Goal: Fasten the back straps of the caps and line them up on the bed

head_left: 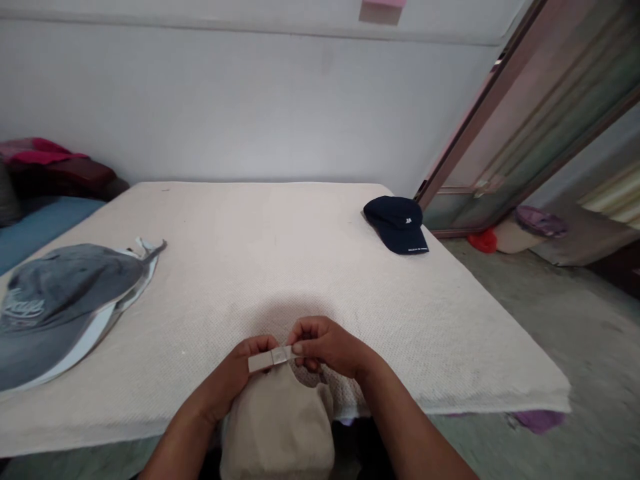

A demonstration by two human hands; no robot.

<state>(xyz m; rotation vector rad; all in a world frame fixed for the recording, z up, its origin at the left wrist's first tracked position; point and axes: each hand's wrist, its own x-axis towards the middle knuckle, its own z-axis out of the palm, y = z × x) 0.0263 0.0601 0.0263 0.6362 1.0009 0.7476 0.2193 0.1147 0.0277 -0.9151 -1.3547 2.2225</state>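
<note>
A beige cap (280,427) is at the near edge of the table, its back strap (261,361) and small metal buckle (280,355) turned up toward me. My left hand (245,363) is closed around the strap's left part, with its fingers behind the band. At the buckle's right side, my right hand (325,343) pinches the strap between thumb and fingers. The right hand's far fingers are partly hidden behind the strap. An arched opening shows below the strap.
Grey caps (75,280) lie stacked at the left, a white-edged one underneath. A navy cap (397,223) sits at the back right of the cloth-covered table (280,260). Red and purple items (540,221) lie on the floor (590,320) at the right.
</note>
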